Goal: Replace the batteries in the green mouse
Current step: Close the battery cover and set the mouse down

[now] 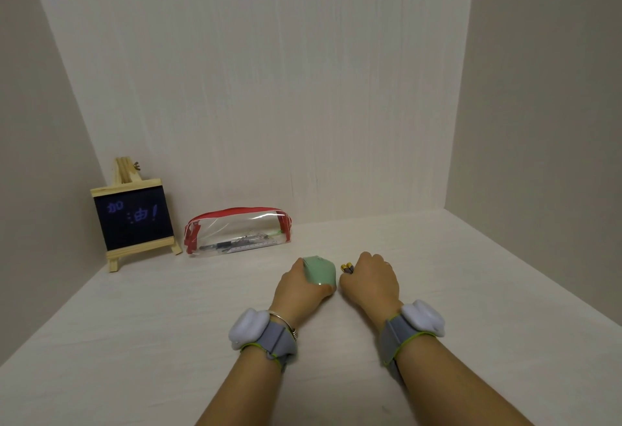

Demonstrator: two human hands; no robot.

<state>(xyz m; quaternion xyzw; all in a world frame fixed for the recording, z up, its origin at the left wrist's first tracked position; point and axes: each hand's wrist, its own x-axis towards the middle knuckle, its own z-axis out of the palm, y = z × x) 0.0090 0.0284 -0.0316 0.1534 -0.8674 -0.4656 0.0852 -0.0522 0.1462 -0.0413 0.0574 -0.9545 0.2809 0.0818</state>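
The green mouse (320, 272) rests on the white table, in the middle of the view. My left hand (300, 289) wraps around its left side and rear, thumb and fingers closed on it. Just to the right, my right hand (370, 279) is closed in a fist on the batteries (347, 269), whose gold and grey ends stick out toward the mouse. Both wrists carry grey bands with white sensor pods. The underside of the mouse is hidden.
A clear pencil case (237, 232) with red trim lies at the back wall, left of centre. A small wooden easel with a blackboard (133, 217) stands in the back left corner. Walls close in the table on the left, back and right.
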